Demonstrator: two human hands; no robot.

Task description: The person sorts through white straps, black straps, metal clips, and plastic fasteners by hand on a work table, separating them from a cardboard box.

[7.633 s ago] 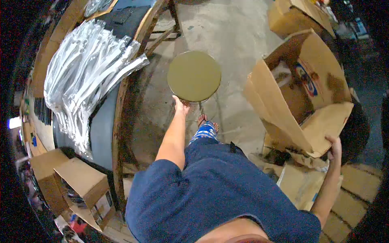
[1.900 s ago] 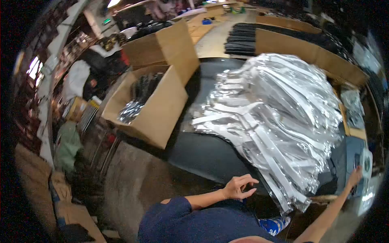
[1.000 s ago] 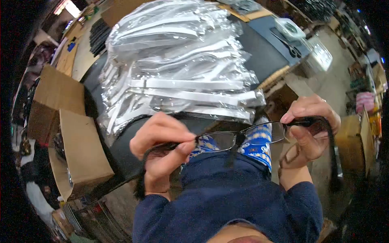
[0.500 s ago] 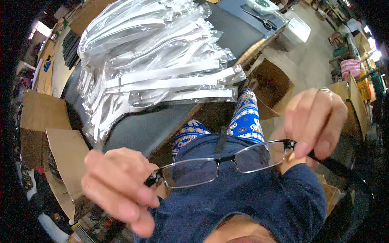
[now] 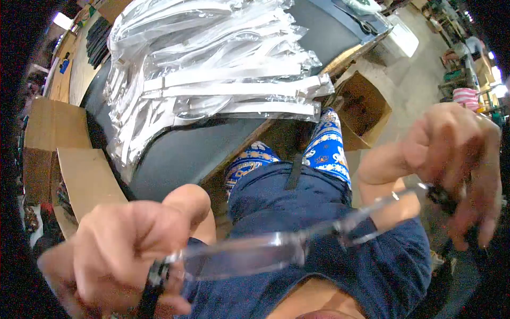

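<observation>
A pair of glasses [image 5: 249, 258] is held up close to the camera, blurred by motion and tilted, its right end higher. My left hand [image 5: 125, 252] is closed on the dark hinge and temple at the left end. At the other end, my right hand [image 5: 451, 165] grips the dark temple near the hinge, its fingers smeared. Beyond the hands, a large pile of white straps in clear plastic bags [image 5: 212, 69] lies on the black table surface [image 5: 196, 157].
Scissors [image 5: 364, 24] lie at the table's far right, beside a white container [image 5: 401, 37]. An open cardboard box [image 5: 366, 103] is on the floor below the table's edge. Cardboard flaps [image 5: 85, 178] stand at the left. Dark stacked pieces [image 5: 98, 42] lie at the upper left.
Both hands have moved apart in the view and nearer the camera with the glasses, which look larger and blurred. The pile and table have shifted slightly up and right in view.
</observation>
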